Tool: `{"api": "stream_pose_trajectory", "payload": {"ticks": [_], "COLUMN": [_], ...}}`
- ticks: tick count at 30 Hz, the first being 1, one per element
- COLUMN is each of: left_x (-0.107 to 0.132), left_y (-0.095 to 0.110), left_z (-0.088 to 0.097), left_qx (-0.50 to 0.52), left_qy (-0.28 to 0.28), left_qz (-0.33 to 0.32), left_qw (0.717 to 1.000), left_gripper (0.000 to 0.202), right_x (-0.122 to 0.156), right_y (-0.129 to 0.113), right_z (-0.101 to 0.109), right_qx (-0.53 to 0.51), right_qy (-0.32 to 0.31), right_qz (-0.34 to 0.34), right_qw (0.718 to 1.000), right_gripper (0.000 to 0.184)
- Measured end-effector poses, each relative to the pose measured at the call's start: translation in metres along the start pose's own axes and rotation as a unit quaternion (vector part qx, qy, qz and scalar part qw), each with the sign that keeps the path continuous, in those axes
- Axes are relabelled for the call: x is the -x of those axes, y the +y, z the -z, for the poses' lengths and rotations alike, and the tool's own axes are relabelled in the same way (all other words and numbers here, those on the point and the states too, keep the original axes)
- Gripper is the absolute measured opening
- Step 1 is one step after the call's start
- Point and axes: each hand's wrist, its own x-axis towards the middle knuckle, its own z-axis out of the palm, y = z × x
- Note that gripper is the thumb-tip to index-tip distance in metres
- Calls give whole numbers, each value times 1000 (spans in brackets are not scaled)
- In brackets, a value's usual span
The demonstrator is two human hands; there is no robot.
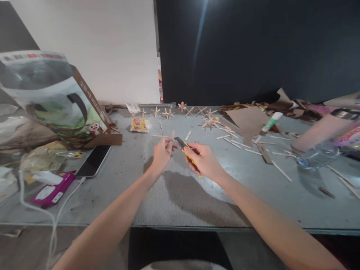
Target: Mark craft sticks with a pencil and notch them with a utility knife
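Over the middle of the grey table (180, 195), my left hand (161, 153) pinches a short wooden stick (172, 137) that points up. My right hand (204, 160) is closed round a yellow utility knife (184, 145), and its grey blade end points at the stick. The two hands are almost touching. Several loose sticks (233, 142) lie on the table just beyond them, and several star shapes made of crossed sticks (168, 113) stand along the back edge.
At the left are a printed cardboard box (56, 101), a tablet (94, 160), a pink packet (52, 192) and a white cable (53, 221). Cardboard scraps (247, 120), a white-green glue tube (271, 122) and a clear bottle (323, 146) fill the right. A dark panel (253, 48) stands behind.
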Motion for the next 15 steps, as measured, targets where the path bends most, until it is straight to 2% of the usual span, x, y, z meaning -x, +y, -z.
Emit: {"api": "stream_pose_trajectory", "payload": {"ticks": [3, 7, 11, 15], "left_x": [-6, -12, -13, -13], "left_y": [-5, -4, -5, -9], "left_z": [-5, -13, -16, -17], "left_qx": [-44, -97, -143, -209], "left_qy": [-66, -117, -178, -244], "left_qz": [-27, -73, -89, -139], "left_qw": [996, 986, 969, 937], "left_gripper": [17, 34, 49, 49], "right_x": [-10, -27, -30, -21], "right_y": [-7, -14, -18, -16], "right_z": [22, 59, 89, 106], "right_qx": [67, 149, 244, 357], "right_qy": [26, 49, 25, -14], "right_qz": [33, 29, 22, 39], "right_qw": [997, 987, 969, 933], "right_gripper": [30, 25, 20, 22]}}
